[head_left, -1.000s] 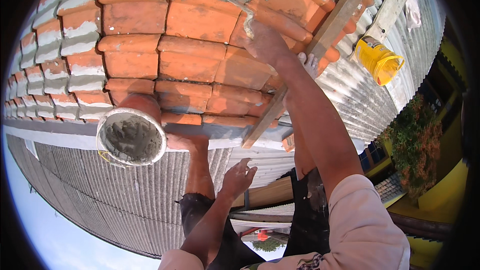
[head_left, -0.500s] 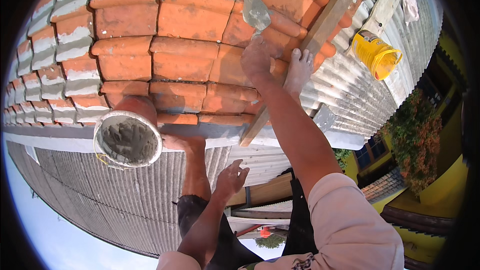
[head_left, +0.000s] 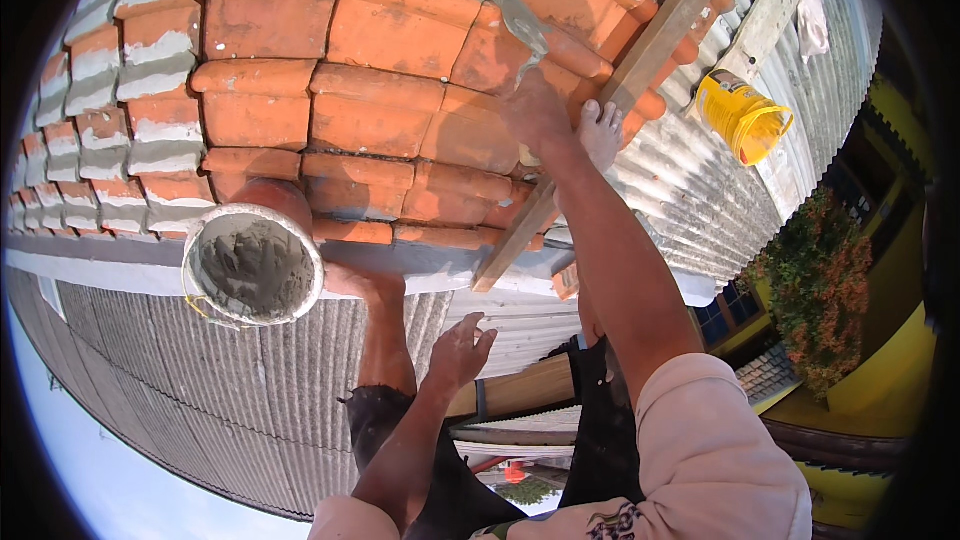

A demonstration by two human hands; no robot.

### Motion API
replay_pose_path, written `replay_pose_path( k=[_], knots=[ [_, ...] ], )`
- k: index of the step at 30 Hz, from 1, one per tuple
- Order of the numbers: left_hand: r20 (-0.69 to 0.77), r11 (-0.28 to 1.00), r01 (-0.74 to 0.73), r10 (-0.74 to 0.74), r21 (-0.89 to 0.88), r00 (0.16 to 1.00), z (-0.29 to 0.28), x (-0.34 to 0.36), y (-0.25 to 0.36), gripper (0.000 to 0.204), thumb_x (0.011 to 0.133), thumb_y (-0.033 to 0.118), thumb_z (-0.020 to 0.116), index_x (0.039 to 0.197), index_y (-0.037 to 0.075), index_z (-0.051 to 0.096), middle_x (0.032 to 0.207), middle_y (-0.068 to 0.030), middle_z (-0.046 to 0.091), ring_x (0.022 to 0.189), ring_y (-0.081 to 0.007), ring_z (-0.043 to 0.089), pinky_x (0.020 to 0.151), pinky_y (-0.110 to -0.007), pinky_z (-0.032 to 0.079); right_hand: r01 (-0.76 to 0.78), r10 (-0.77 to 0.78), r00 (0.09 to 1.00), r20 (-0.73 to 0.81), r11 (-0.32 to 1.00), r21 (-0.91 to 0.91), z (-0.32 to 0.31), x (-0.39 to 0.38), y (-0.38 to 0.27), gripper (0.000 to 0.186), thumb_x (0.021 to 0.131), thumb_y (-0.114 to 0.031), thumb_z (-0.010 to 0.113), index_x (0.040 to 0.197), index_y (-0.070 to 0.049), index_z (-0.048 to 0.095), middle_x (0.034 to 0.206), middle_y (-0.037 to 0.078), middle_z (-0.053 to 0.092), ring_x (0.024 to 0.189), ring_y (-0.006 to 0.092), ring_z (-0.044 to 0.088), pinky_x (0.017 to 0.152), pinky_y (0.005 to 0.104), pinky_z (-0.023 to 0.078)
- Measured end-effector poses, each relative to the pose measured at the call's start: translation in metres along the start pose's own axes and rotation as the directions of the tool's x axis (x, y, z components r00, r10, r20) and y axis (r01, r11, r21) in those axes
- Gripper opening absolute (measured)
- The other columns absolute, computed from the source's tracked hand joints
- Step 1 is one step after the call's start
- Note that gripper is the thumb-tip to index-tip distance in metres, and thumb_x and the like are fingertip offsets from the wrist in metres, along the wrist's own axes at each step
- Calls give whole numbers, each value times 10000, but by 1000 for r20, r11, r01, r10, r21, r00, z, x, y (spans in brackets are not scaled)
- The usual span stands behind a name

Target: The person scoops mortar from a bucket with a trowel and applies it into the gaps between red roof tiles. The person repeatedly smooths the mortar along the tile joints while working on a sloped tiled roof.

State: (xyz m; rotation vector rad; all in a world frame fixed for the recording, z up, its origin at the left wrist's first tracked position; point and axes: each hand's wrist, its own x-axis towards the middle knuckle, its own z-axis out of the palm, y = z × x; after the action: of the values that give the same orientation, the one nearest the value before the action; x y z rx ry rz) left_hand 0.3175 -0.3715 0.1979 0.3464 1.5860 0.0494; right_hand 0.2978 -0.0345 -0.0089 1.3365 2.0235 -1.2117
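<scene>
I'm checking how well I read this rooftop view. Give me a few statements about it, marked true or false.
1. The right hand holds a trowel. True.
2. The left hand grips a hammer. False: the left hand shows nothing in it, its fingers parted.
3. Grey mortar is inside the white-rimmed bucket. True.
4. The yellow bucket sits left of the white-rimmed bucket. False: the yellow bucket is at the right of the picture, beyond the wooden beam.
5. The wooden beam slants across the picture beside a bare foot. True.
</scene>
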Motion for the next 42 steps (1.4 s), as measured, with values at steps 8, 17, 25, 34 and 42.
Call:
replay_pose_path(
  k=[8,17,25,34,42],
  knots=[
    [-68,993,-75,68,-96,995,1,-10,-4,438,1003,346,661,1308,31,642,1019,-177,770,996,-393,728,913,-475,564,-182,182,983,15,970,159,-17,-2,-15,371,947,-227,615,1176,65,602,1150,294,697,1148,448,663,994,500,528],
    [-103,978,-121,104,-168,989,-8,-17,-12,478,1011,376,644,1338,29,609,1092,-216,748,1052,-403,711,935,-500,550,15,-11,1000,14,969,-246,-16,-74,-51,405,944,-270,623,1160,67,559,1112,365,676,1113,492,644,977,542,493],
    [-352,595,-28,-437,-803,828,-52,-12,-53,856,983,338,689,1579,-121,280,1415,-297,598,1183,-329,686,977,-417,552,616,-436,722,537,758,-213,21,-227,-221,288,914,-103,614,1147,61,570,1004,319,675,992,480,683,848,560,546],
    [-389,-381,-517,-366,-766,846,-120,-30,-111,934,970,41,572,1671,21,-44,1700,-136,210,1438,-257,473,1062,-404,516,891,-210,453,866,101,-442,214,-171,-354,243,887,-105,703,1103,-31,785,1130,177,770,1024,324,769,816,403,631],
    [-451,-647,-440,-163,-622,878,-138,-39,-135,913,921,-38,544,1701,125,98,1717,-27,229,1527,-244,352,1106,-405,457,868,74,495,866,0,-496,229,-148,-392,239,814,-129,754,1025,-36,818,1091,182,786,1057,314,763,835,421,610]
  ],
)
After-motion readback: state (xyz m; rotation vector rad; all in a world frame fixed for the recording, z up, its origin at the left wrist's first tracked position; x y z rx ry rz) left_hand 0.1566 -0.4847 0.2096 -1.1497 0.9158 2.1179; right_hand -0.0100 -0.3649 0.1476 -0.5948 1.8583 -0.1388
